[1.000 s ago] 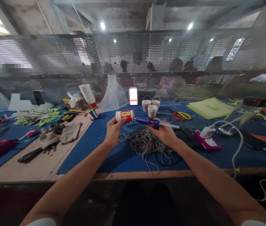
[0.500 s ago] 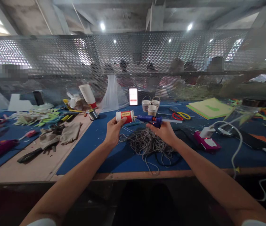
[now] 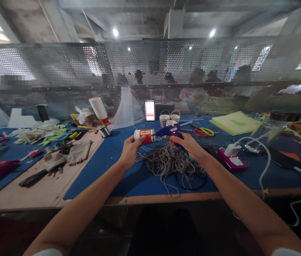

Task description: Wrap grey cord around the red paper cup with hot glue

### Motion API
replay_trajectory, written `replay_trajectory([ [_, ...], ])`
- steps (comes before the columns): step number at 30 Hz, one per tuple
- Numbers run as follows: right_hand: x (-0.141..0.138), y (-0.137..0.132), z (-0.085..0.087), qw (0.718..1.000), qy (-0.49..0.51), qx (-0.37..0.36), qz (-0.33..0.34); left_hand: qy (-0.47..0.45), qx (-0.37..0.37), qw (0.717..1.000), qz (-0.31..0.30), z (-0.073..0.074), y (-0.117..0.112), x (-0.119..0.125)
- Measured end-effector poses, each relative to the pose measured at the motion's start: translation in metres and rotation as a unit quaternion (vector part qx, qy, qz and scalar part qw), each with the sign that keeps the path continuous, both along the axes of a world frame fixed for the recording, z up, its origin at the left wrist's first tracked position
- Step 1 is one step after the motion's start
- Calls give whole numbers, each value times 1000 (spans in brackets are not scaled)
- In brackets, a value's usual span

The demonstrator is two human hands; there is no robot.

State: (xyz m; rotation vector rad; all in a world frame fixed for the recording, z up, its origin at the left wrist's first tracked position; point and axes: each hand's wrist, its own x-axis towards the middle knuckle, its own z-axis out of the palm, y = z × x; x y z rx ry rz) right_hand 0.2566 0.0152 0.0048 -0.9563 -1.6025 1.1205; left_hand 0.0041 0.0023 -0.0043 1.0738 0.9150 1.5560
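Note:
My left hand (image 3: pixel 130 149) is closed around a small red and white paper cup (image 3: pixel 144 136), held on its side above the blue mat. My right hand (image 3: pixel 189 144) grips a blue glue gun (image 3: pixel 169 131) by its handle, its nozzle touching the cup's right end. A clear glue stick pokes out of the gun's back, up and to the right. A heap of grey string (image 3: pixel 171 163) lies on the mat right under both hands.
Three small white cups (image 3: pixel 169 120) and red-and-yellow scissors (image 3: pixel 204 132) lie behind the hands. A stack of paper cups (image 3: pixel 99 109), gloves (image 3: pixel 79 151) and tools fill the left side. A pink charger (image 3: pixel 232 160) with white cable sits right. A perforated metal screen (image 3: pixel 150 74) backs the bench; people sit beyond it.
The right hand turned the glue gun so its back end and glue stick tilted upward. Both hands and the cup shifted slightly right, with the nozzle still at the cup.

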Motion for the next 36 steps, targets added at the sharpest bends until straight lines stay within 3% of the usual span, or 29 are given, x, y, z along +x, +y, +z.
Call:
replay_trajectory([
  [7,20,20,-1,996,-39,9,-74,-23,-4,1000,-15,2,-2,2],
  [11,36,32,-7,987,-111,-2,-113,-25,-9,1000,-12,0,-1,1],
  [13,44,38,-11,966,-219,2,-137,-27,-10,1000,-11,0,-1,1],
  [15,51,44,-16,927,-341,14,-156,-26,-11,1000,-9,0,-1,1],
  [17,56,48,-20,900,-403,16,-165,-23,-10,1000,-9,0,-2,1],
  [27,56,47,-23,828,-503,-28,-249,-17,-11,1000,-20,-1,-3,2],
  [33,53,41,-25,814,-513,-16,-274,-12,-17,1000,-22,-3,-3,1],
  [36,48,38,-23,814,-499,38,-295,-9,-17,1000,-20,-3,-3,2],
])
